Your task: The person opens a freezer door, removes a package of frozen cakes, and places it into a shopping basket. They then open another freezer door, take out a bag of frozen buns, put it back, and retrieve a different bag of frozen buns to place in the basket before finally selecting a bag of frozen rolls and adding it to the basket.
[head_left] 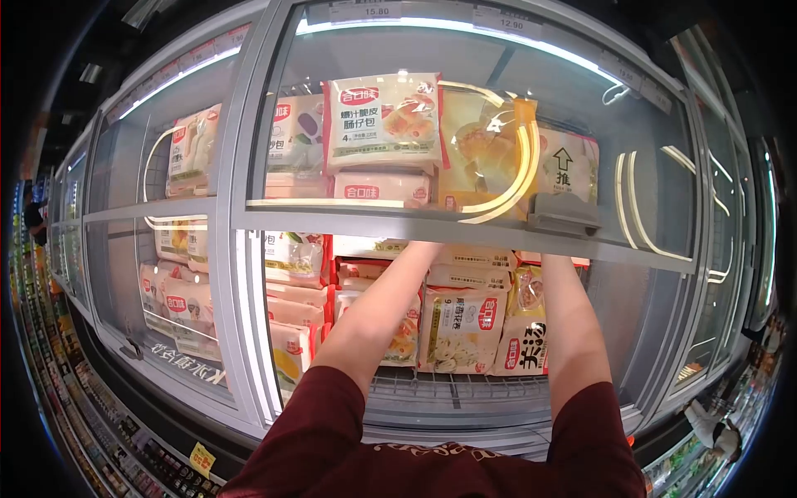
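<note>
Both my arms, in dark red sleeves, reach into an open chest freezer. My left forearm point(386, 299) passes under the grey frame bar point(465, 228) of the sliding glass lid point(647, 166), and my right forearm point(566, 324) does the same further right. Both hands are hidden behind that bar and the glare on the glass. Through the glass, above the arms, lie a white bun packet with a red logo point(383, 123) and a tilted yellow packet point(486, 153). Whether either hand touches them I cannot tell. Below the bar, between my arms, stands a white dumpling bag point(461, 328).
More frozen packets point(292, 324) fill the wire basket left of my left arm. A closed glass lid point(178, 166) covers the neighbouring section. A push-arrow label point(563, 170) sits above the lid handle. Product shelves point(58, 390) run along the left aisle, where another person point(33, 217) stands far off.
</note>
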Motion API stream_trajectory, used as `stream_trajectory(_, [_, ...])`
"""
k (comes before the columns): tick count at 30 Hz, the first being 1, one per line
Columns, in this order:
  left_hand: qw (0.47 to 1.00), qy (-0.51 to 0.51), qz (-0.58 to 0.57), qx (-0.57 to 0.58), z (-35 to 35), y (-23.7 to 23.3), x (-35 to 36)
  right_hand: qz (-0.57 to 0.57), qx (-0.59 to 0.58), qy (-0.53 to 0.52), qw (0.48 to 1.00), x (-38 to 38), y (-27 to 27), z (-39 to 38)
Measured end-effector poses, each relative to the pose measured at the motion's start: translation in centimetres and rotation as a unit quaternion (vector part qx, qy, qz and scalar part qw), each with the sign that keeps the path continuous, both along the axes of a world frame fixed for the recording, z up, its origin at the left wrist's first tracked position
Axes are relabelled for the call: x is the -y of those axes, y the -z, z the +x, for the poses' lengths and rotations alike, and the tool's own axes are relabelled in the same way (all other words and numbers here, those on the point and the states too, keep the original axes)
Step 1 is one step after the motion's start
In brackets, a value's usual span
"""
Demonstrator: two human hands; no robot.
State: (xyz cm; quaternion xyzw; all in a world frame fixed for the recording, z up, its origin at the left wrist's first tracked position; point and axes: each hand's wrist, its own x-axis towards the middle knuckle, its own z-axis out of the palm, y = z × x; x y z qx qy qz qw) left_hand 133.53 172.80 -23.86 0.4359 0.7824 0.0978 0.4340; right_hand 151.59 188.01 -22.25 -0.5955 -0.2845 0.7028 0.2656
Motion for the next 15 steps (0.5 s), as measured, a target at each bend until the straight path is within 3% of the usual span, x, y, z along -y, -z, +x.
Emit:
stream_trajectory(1, [0.994,0.018,0.002,-0.108,0.8,-3.2,0.4,-0.013,-0.025,0.000,1.000,-0.1,0.3,-0.1])
stream_trajectory(4, [0.961,-0.264,-0.069,-0.052,2.3,-0.9,-0.4,-0.046,-0.079,-0.006,0.996,-0.3,0.8,-0.3])
stream_trajectory(6, [0.972,-0.216,-0.059,-0.077,2.3,-0.2,0.0,-0.065,-0.102,-0.011,0.993,-0.4,0.8,-0.1])
stream_trajectory(8, [0.947,-0.320,-0.032,0.020,1.6,-3.6,0.3,-0.078,-0.117,-0.018,0.990,-0.5,0.5,0.4])
stream_trajectory(11, [0.949,-0.291,0.010,0.119,1.1,-1.5,1.2,-0.105,-0.132,-0.039,0.985,-0.5,-0.6,1.5])
stream_trajectory(14, [0.922,-0.233,0.028,0.308,1.6,-6.0,2.5,-0.145,-0.140,-0.082,0.976,0.6,-2.2,4.1])
stream_trajectory(15, [0.927,-0.194,0.029,0.321,2.0,-6.7,3.2,-0.159,-0.140,-0.100,0.972,1.3,-2.8,5.1])
